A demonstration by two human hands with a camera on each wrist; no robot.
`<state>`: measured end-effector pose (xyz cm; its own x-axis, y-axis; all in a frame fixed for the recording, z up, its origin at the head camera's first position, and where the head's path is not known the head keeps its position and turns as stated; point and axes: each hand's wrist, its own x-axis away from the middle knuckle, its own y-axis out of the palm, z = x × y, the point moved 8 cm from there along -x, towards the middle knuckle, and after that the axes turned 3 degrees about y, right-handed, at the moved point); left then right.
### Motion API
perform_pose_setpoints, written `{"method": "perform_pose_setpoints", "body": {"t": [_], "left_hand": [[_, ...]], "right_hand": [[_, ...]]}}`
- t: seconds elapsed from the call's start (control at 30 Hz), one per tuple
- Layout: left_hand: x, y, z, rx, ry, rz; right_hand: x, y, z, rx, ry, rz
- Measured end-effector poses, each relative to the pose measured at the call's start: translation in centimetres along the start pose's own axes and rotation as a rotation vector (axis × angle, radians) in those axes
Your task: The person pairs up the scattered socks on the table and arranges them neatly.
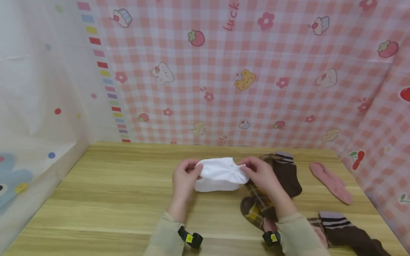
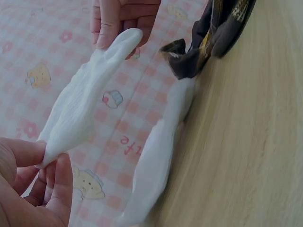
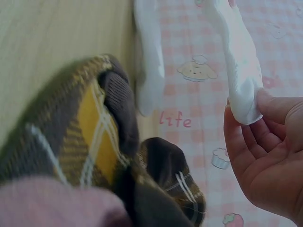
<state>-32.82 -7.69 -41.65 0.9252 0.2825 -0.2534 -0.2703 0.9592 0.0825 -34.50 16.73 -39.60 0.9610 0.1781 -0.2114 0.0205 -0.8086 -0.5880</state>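
A white low-cut sock (image 1: 221, 169) is stretched lengthwise between my two hands, above the tabletop. My left hand (image 1: 183, 183) pinches one end between thumb and fingers. At the other end, my right hand (image 1: 264, 178) pinches the fabric in the same way. A second white sock (image 1: 216, 186) lies flat on the table, partly covered by the held one in the head view. In the left wrist view the lying sock (image 2: 154, 163) shows apart from the raised sock (image 2: 78, 104).
Plaid brown-and-yellow socks (image 1: 254, 211) lie under and beside my right forearm. Farther right are a dark brown sock with a striped cuff (image 1: 288, 178), a pink sock (image 1: 332, 183) and another dark striped sock (image 1: 357, 237). Patterned cloth (image 1: 212, 73) hangs behind the wooden table (image 1: 116, 201).
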Motion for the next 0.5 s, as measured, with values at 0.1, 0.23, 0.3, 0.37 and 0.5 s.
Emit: {"method": "perform_pose_setpoints", "body": {"t": [0.1, 0.23, 0.3, 0.37, 0.5], "left_hand": [[-0.2, -0.3, -0.3, -0.019, -0.006, -0.002], [-0.3, -0.6, -0.9, -0.056, -0.013, -0.002], [-0.3, -0.8, -1.3, -0.081, -0.018, -0.002], [-0.4, -1.1, -1.7, -0.115, -0.019, -0.004], [-0.5, -1.3, -2.3, -0.194, -0.030, -0.022]], "right_hand": [[-0.3, 0.7, 0.3, 0.024, 0.004, -0.020], [-0.7, 1.6, 0.7, 0.056, 0.006, -0.046], [-1.0, 2.1, 0.9, 0.065, 0.009, -0.060], [-1.2, 2.5, 1.0, 0.070, 0.011, -0.074], [-1.6, 3.2, 1.2, 0.078, 0.007, -0.104]]}}
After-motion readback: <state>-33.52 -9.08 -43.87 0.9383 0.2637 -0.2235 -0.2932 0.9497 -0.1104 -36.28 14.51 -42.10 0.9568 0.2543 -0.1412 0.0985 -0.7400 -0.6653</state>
